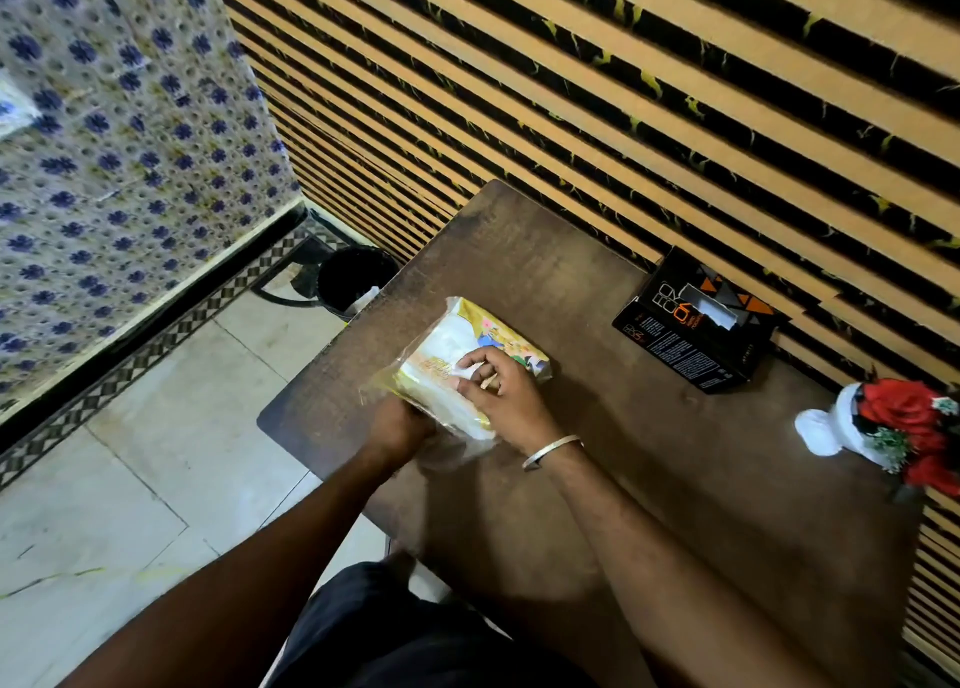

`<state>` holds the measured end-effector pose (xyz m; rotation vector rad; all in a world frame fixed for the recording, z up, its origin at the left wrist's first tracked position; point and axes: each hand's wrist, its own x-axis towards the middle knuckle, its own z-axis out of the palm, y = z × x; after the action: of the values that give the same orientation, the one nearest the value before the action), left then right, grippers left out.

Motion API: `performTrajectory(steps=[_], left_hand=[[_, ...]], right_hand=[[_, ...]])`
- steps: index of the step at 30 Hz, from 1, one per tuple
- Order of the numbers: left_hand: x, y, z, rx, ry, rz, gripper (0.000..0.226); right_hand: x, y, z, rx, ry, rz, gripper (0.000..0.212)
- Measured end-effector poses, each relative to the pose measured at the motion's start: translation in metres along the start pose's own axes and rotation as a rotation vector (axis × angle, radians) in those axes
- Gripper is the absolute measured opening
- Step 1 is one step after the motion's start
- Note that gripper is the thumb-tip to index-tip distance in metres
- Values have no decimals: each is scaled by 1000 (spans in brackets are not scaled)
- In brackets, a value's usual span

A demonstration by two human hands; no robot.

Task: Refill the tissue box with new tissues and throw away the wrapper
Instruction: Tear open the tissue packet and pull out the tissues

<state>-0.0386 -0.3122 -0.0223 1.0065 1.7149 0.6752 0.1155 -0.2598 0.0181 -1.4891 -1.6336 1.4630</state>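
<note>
I see tissue pack (457, 365) lying on brown surface (649, 453), near its left edge, wrapper on. My left hand (400, 427) grips near end of pack, fingers closed on wrapper. My right hand (501, 393) rests on top of pack, fingers (475, 362) curled, pinching wrapper. Black tissue box (696, 323) stands well apart, at wall (571, 89). Dark bin (353, 279) on floor (130, 479), just beside surface corner.
</note>
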Motion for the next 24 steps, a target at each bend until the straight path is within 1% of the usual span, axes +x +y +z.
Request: performTrajectory(steps=[1,3,5,7,9,11,13,14,16,17,18,20,21,22,24], left_hand=[[0,2,0,-89,38,-6,34],[2,7,1,-236,96,-76,42],[6,5,4,-314,160,-183,41],[8,4,7,-400,205,-270,43],[12,0,12,-516,194,-319,45],[14,4,15,-548,162,-361,39],[17,6,18,-571,147,-377,39],[17,5,19,-592,132,-384,38],[14,9,17,-609,87,-415,30],[15,7,16,-605,66,-419,27],[18,3,16,-596,43,-417,29],[23,-2,14,-590,18,-411,37],[23,-1,13,-614,5,-411,36],[26,-4,13,-636,-7,-396,36],[25,-4,13,-664,-70,-382,35]], right_hand=[[4,5,-3,-14,84,13,19],[15,15,-10,-93,241,28,21],[27,23,-21,-227,276,48,27],[43,26,-34,-410,217,125,42],[60,29,-44,-556,125,219,59],[78,31,-47,-607,0,281,71],[93,33,-45,-468,-107,388,77],[99,37,-44,-379,-127,443,80],[108,49,-46,-258,-107,463,87],[108,48,-46,-245,-104,450,89],[104,44,-47,-230,-110,445,84],[95,32,-48,-123,-179,456,60],[92,34,-49,-72,-199,465,52],[88,32,-51,-22,-203,466,52],[82,34,-53,65,-213,453,66]])
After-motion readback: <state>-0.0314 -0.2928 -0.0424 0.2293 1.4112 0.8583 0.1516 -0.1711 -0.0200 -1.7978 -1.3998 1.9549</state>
